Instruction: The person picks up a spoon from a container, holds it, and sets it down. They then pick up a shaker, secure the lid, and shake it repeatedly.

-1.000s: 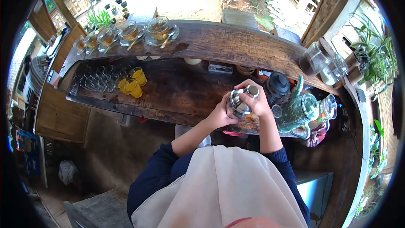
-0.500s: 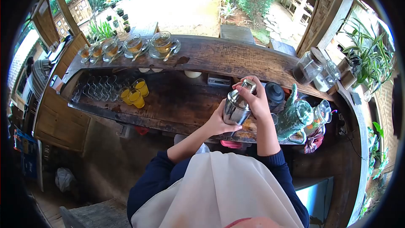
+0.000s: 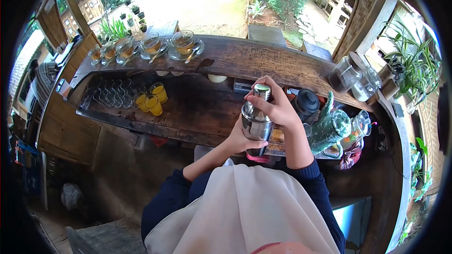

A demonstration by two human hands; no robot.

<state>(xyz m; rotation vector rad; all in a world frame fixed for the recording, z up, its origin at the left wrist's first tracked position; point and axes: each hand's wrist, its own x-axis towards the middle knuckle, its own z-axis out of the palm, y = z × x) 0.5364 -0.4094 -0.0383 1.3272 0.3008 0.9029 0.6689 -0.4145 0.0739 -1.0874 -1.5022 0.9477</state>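
Brown wood makes the long counter [image 3: 202, 117], which runs from side to side past my fingers. The green pitcher [image 3: 325, 131] stands to the right of my right fingers, near but not touching them. The black jar [image 3: 307, 102] is next to it, just past my right hand [image 3: 281, 109].

The metal shaker [image 3: 256, 128] is right in my fingers, so neither hand has a gap to cross. Its long way runs up and down, from my left fingers low down to my right fingers at the top. It looks close to upright, but I cannot tell just how much it leans. My left hand [image 3: 239, 139] is nearer the bottom, with the fingers curled around the low part. My right hand is nearer the top, with its fingers bent close over the neck and its thumb lying across the front. The shaker is shiny silver, with dark and bright stripes of light. It is wide in the body and thin at the neck.

Three small glasses of yellow drink [image 3: 154, 106] stand together, well to the left of my left fingers. Smallest is the shaker's round cap [image 3: 262, 92], under my right fingers, with a bit of green shine.
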